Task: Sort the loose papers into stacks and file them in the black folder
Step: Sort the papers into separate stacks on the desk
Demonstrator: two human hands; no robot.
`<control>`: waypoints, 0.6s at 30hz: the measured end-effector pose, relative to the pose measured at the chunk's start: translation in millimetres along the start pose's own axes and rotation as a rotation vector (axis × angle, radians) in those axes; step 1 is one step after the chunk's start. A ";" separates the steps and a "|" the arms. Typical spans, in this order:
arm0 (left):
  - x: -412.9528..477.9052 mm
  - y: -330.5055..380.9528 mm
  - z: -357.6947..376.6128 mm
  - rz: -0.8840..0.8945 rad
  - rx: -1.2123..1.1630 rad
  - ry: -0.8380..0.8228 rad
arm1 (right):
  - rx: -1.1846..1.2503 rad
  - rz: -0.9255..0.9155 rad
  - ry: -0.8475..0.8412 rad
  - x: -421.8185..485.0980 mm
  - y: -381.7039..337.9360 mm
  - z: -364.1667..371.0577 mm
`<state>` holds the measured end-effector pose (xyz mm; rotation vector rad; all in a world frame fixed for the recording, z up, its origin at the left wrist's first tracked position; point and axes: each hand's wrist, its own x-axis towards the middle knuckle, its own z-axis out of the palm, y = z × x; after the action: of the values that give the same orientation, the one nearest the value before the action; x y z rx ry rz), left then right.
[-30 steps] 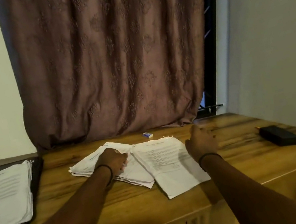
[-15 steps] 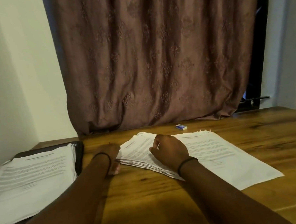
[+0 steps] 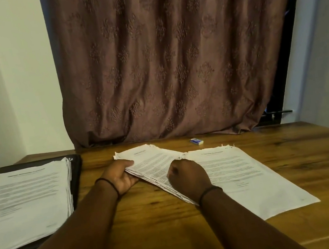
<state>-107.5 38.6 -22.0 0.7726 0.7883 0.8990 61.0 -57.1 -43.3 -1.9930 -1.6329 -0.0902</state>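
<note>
**Head view.** The black folder (image 3: pixel 77 169) lies open at the left of the desk (image 3: pixel 154 232), and a thick pile of filed papers (image 3: pixel 25 200) rests on it. Just right of the folder, the left hand (image 3: pixel 122 178) is clamped on the left edge of a fanned loose stack (image 3: pixel 150 164) — thumb on top, fingers beneath. The right hand (image 3: pixel 185 179) is set on the near part of the same stack with its fingers curled. Whether any sheets are pinched under it cannot be told from this angle. Further right of the folder, a second pile (image 3: pixel 242 176) lies flat, and its far corner meets the loose stack. A small eraser (image 3: pixel 196 141) lies beyond both, well apart from the folder.

**Step in hand (judged).** The loose stack appears to be gathered for transfer to the folder.

**Procedure recommended:**
- The fanned near edge should be squared first. The sheets are best closed between both hands and tapped on the desk.
- The stack should be supported from two opposite edges, since thin paper is likely to sag and slide when held by one side only.
- The ragged far edges may snag on the second pile, so the stack should be raised clear of it before any sideways travel.
- The stack should be carried low toward the folder and laid on the filed papers with edges aligned — not dropped.
</note>
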 end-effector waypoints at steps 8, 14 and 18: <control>7.6 -1.8 -20.0 0.013 -0.190 -0.264 | 0.278 -0.003 0.066 13.3 -39.0 -3.5; 15.9 -1.9 -26.2 0.019 -0.135 -0.290 | 0.316 -0.030 0.097 27.1 -58.6 27.8; 20.6 -1.4 -26.2 0.018 -0.134 -0.274 | 0.340 -0.038 0.113 23.4 -53.9 33.6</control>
<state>-120.9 62.4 -41.2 0.7659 0.4760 0.8317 7.6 -15.5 -42.5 -1.6700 -1.5023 0.0565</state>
